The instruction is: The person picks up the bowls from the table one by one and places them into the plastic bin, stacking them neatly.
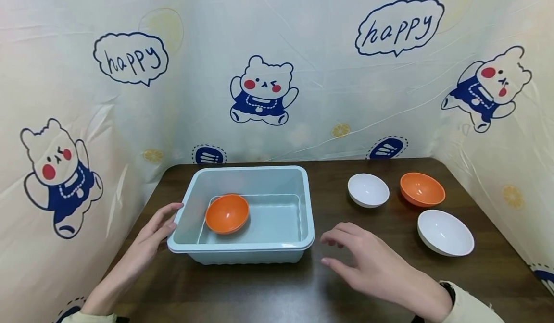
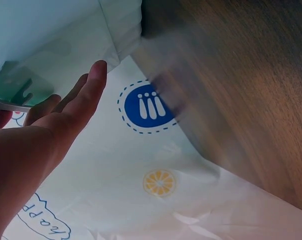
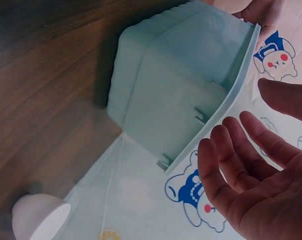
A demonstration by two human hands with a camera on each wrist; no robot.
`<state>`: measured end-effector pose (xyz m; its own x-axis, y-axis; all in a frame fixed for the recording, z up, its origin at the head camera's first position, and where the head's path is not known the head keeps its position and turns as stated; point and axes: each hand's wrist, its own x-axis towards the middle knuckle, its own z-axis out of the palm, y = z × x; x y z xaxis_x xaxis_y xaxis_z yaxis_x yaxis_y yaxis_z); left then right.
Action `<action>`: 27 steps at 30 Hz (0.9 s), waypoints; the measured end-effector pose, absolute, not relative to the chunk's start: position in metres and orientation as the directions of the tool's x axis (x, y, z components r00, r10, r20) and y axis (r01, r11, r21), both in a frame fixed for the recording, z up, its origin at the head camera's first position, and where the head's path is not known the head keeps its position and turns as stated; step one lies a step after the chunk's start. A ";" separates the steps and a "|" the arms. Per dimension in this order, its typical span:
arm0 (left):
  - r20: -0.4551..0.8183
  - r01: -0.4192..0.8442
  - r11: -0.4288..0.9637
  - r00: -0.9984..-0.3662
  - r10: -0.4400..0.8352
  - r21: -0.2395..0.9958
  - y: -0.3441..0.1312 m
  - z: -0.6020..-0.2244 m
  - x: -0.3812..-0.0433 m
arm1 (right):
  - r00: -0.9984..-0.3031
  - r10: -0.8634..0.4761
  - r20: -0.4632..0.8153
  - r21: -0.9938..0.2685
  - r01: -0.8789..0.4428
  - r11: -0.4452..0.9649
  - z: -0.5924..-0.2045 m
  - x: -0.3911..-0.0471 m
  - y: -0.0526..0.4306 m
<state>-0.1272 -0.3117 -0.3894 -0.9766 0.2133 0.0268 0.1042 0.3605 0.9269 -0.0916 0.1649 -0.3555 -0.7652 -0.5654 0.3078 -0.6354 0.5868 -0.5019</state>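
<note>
A light blue plastic basin [image 1: 240, 247] stands on the dark wooden table, with an orange bowl [image 1: 227, 214] lying inside toward its left. My left hand [image 1: 151, 234] is at the basin's left rim, fingertips against it. In the left wrist view, the fingers of that left hand [image 2: 66, 117] reach along the basin's outer side, fairly straight. To the right of the basin, my right hand [image 1: 365, 258] hovers apart from it, thumb and fingers spread and slightly bent. The right wrist view shows nothing in the right hand's palm [image 3: 271, 195].
On the table's right side are a white bowl [image 1: 368, 191], another orange bowl [image 1: 422, 190] and a second white bowl [image 1: 446, 233] nearer the front. A printed cloth [image 1: 320, 87] with bears walls the table at the back and sides.
</note>
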 end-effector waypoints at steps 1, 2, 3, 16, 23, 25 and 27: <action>0.025 0.102 0.361 -0.977 0.213 0.927 -0.312 -0.389 -0.127 | -0.764 -0.563 0.316 -0.495 -0.639 0.589 -0.356 -0.091 0.166; 0.022 0.099 0.362 -0.977 0.212 0.927 -0.312 -0.390 -0.127 | -0.764 -0.560 0.321 -0.493 -0.640 0.590 -0.357 -0.091 0.167; 0.021 0.098 0.362 -0.977 0.211 0.927 -0.312 -0.390 -0.126 | -0.764 -0.557 0.324 -0.492 -0.639 0.591 -0.358 -0.091 0.168; 0.007 0.089 0.382 -0.978 0.210 0.920 -0.311 -0.387 -0.127 | -0.770 -0.518 0.372 -0.482 -0.637 0.602 -0.375 -0.086 0.187; -0.028 0.054 0.396 -0.980 0.197 0.916 -0.312 -0.385 -0.128 | -0.800 -0.484 0.356 -0.491 -0.600 0.631 -0.381 -0.084 0.198; -0.043 0.039 0.407 -0.981 0.190 0.912 -0.312 -0.385 -0.127 | -0.808 -0.472 0.353 -0.493 -0.589 0.640 -0.383 -0.084 0.202; -0.056 0.027 0.421 -0.982 0.183 0.907 -0.312 -0.385 -0.127 | -0.813 -0.456 0.362 -0.491 -0.582 0.648 -0.385 -0.084 0.206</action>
